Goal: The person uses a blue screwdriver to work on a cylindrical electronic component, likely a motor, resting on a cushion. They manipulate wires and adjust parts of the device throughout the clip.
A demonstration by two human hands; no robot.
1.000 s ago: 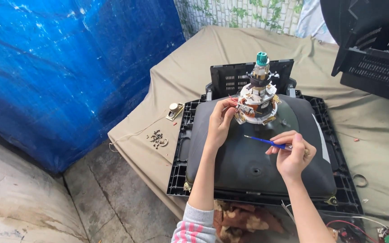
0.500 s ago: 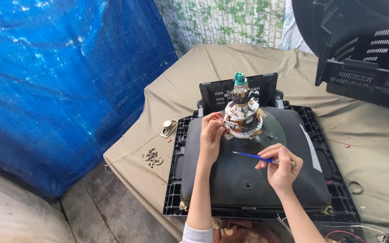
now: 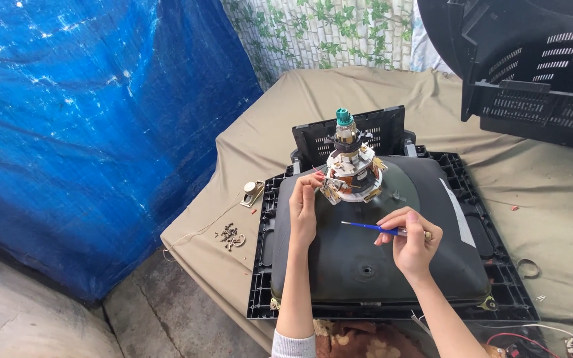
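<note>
Head view: left hand (image 3: 304, 211) pinched a small part on the deflection yoke (image 3: 351, 174) atop the picture tube (image 3: 373, 258), mid-worktop (image 3: 552, 192). Right hand (image 3: 411, 240), its grip closed around a blue screwdriver (image 3: 366, 227), hovered nearby. Loose screws (image 3: 229, 234) lay near the worktop's left edge.

The tube (image 3: 373, 258) is dark glass, smooth with a dull sheen, set in a ribbed black plastic frame (image 3: 263, 265). The yoke (image 3: 353, 174) shows coppery wire and white plastic, and the screwdriver (image 3: 373, 229) has a glossy blue handle. Matt khaki cloth (image 3: 280, 119) covers the table beside a shiny, crinkled blue tarp (image 3: 87, 132).
</note>
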